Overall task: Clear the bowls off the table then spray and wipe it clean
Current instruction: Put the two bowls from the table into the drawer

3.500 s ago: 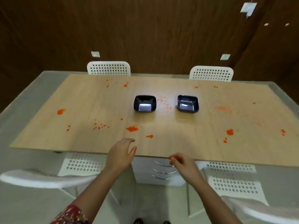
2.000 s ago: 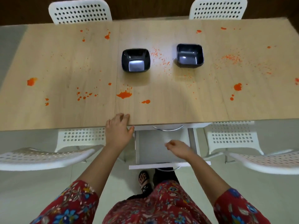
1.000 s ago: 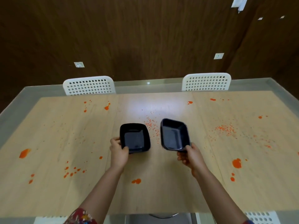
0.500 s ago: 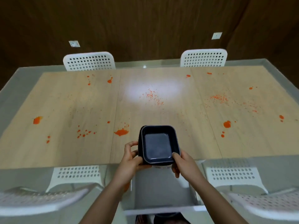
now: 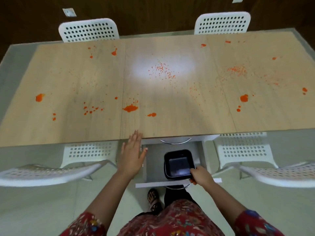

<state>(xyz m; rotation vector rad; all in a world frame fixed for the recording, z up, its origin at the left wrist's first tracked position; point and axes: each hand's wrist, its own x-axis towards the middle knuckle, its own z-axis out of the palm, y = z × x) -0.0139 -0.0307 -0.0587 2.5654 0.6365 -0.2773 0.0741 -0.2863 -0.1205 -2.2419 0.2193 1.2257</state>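
Bowls (image 5: 179,165), stacked together, have left the bench (image 5: 102,126) and now sit low in the open drawer (image 5: 153,171) under its near edge. Right hand (image 5: 200,176) still pinches their rim; left hand (image 5: 132,155) is open, empty, fingertips at the bench edge. Clearing is almost finished; spraying the orange stains (image 5: 130,108) comes next.

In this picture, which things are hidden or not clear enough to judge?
- Head view: whether the black bowls are one or two stacked; only the top shows.
- Head view: whether they rest on the open drawer floor or hang from the right hand.
- Head view: the drawer's far part, hidden under the table edge.
- Head view: no spray bottle or cloth is in frame.
- Head view: the left hand palm faces down, unseen.
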